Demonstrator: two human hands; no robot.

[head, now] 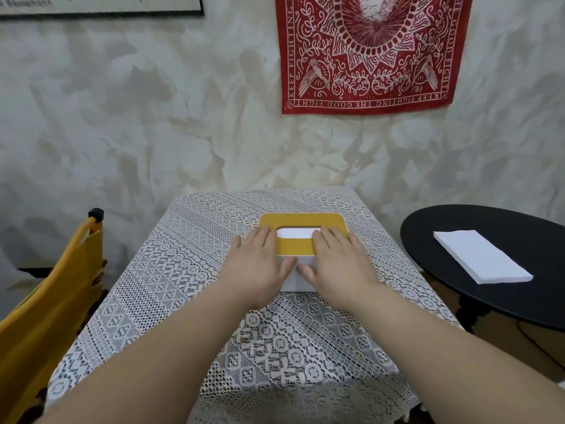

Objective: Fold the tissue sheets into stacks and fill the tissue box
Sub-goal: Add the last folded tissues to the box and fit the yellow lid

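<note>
Flatly, left hand (258, 258) and right hand (337, 260) (fingers spread) on yellow-lidded tissue box (302, 221)

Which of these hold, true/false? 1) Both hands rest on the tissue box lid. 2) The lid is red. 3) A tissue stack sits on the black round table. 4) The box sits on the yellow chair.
1) True: left hand and right hand lie flat on the tissue box.
2) False: the lid is yellow.
3) True: the tissue stack lies on the black round table.
4) False: it sits on the lace-covered table.
</note>
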